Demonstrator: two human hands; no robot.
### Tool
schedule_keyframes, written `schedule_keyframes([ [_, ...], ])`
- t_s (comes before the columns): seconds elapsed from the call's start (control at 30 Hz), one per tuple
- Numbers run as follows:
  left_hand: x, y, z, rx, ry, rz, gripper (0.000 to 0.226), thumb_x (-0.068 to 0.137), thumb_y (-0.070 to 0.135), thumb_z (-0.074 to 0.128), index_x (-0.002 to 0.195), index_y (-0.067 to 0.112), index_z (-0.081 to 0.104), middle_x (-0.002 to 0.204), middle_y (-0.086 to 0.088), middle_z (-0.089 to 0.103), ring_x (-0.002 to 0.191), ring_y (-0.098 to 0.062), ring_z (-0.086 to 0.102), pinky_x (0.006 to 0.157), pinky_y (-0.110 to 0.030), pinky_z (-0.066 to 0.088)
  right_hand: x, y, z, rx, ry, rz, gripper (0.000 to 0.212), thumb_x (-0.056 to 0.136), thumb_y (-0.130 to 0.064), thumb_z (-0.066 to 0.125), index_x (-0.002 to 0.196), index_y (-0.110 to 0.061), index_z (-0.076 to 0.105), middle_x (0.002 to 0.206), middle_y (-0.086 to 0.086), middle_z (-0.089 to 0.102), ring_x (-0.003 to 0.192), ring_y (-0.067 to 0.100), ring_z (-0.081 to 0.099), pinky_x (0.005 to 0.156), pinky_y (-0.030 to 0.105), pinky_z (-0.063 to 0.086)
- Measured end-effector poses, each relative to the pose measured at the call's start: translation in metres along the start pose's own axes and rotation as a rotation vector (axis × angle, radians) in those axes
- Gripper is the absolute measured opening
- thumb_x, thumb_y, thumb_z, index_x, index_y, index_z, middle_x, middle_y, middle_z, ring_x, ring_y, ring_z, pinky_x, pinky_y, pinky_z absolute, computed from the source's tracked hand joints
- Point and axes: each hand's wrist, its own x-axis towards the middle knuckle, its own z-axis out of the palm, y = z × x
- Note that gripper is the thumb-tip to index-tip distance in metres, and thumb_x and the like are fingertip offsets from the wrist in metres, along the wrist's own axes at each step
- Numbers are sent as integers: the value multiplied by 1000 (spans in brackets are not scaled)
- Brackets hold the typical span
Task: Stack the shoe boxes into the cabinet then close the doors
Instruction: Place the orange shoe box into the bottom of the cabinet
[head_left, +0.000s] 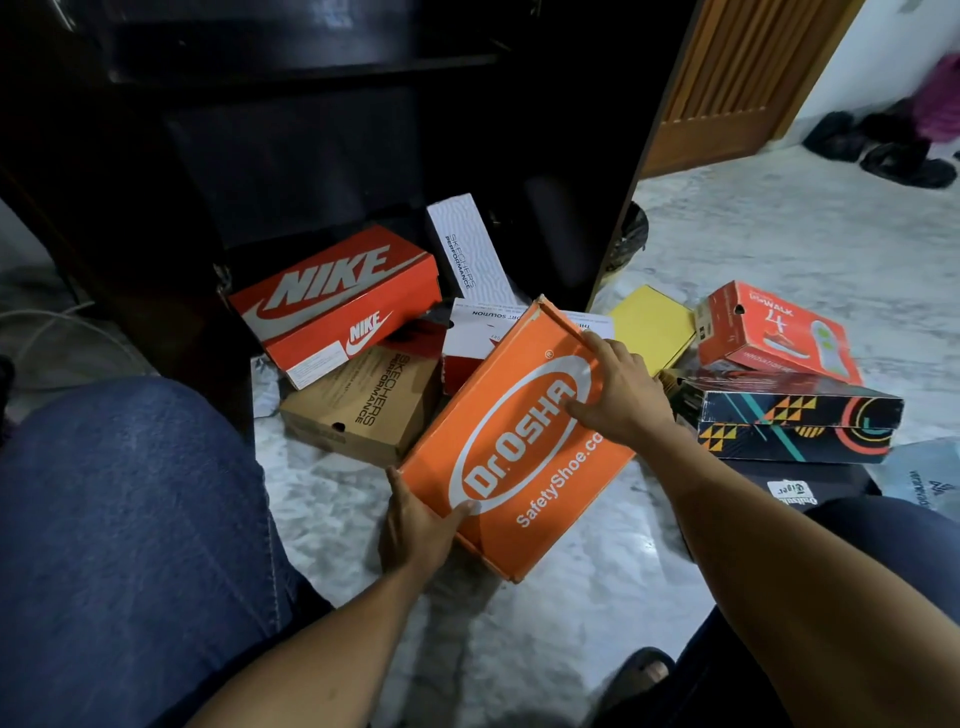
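Note:
An orange Dr.Osha shoe box (519, 441) lies tilted on the floor in front of me. My left hand (421, 525) grips its near left corner, thumb on the lid. My right hand (618, 389) presses on the lid's far right part. Behind it sits a red Nike box (337, 301) half inside the dark open cabinet (311, 156), resting on a brown Skechers box (363, 410). A white Skechers box (467, 249) stands on end at the cabinet's mouth. A red and white box (467, 338) lies behind the orange one.
To the right lie a yellow box (654, 327), a red GoWalk box (769, 332), a dark patterned box (795, 421) and a black box (810, 488). The cabinet's door (623, 218) stands open edge-on. My jeans-clad knee (130, 519) fills the left. Shoes (883, 150) lie by a wooden door (737, 78).

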Motion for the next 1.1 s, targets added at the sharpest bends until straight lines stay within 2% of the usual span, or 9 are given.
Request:
schedule_keyframes([
  [0.13, -4, 6, -11, -81, 28, 36, 152, 48, 70, 87, 153, 37, -18, 154, -9, 40, 138, -36, 43, 108, -57, 40, -3, 1, -3, -28, -2, 2, 102, 76, -65, 68, 155, -33, 13, 153, 1, 38, 132, 29, 43, 92, 55, 52],
  [0.27, -11, 26, -18, -215, 75, 84, 149, 48, 54, 95, 153, 41, -9, 147, -7, 46, 131, -33, 51, 104, -57, 46, -8, 7, -9, 21, 16, 36, 100, 76, -66, 67, 155, -34, 15, 152, -1, 39, 131, 29, 44, 95, 56, 48],
  [0.5, 0, 73, -39, -344, 157, 185, 146, 58, 35, 96, 156, 32, -11, 148, -4, 48, 135, -27, 48, 107, -49, 41, 0, -2, -45, 243, 258, 139, 83, 78, -68, 65, 147, -34, 34, 142, -1, 53, 126, 29, 49, 99, 52, 46],
  [0.6, 15, 98, -53, -387, 166, 209, 135, 52, 41, 97, 158, 25, 14, 154, -6, 42, 139, -26, 43, 104, -45, 42, 6, -3, -55, 404, 325, 218, 83, 72, -72, 66, 141, -35, 40, 133, 2, 59, 123, 27, 55, 100, 48, 46],
  [0.7, 33, 120, -70, -338, 186, 311, 109, 38, 63, 91, 134, 29, 54, 123, 2, 67, 114, -20, 64, 89, -38, 54, 11, 1, -55, 616, 340, 284, 93, 65, -70, 67, 143, -28, 40, 138, 4, 58, 123, 28, 58, 101, 54, 49],
  [0.77, 47, 134, -82, -311, 138, 375, 90, 39, 63, 92, 119, 32, 63, 107, 9, 72, 100, -13, 68, 84, -41, 59, 12, 5, -52, 717, 345, 326, 93, 69, -61, 73, 147, -22, 38, 140, 6, 56, 123, 29, 58, 100, 56, 49],
  [0.87, 65, 158, -97, -315, 17, 448, 101, 36, 62, 95, 127, 37, 59, 108, 11, 73, 101, -10, 69, 86, -44, 59, 11, 8, -41, 814, 357, 368, 85, 80, -40, 78, 150, -19, 34, 140, 7, 56, 119, 30, 60, 100, 57, 49],
  [0.97, 76, 170, -106, -314, -100, 478, 111, 38, 52, 99, 137, 41, 50, 114, 10, 72, 107, -10, 68, 89, -45, 58, 11, 10, -23, 894, 342, 406, 85, 81, -36, 79, 150, -20, 32, 139, 8, 56, 115, 29, 61, 96, 57, 52],
  [1.1, 89, 167, -104, -273, -177, 450, 127, 35, 54, 99, 144, 45, 37, 129, 7, 64, 119, -15, 61, 98, -49, 53, 18, 15, -15, 951, 381, 432, 82, 82, -31, 79, 149, -17, 34, 139, 12, 57, 112, 28, 62, 95, 56, 54],
])
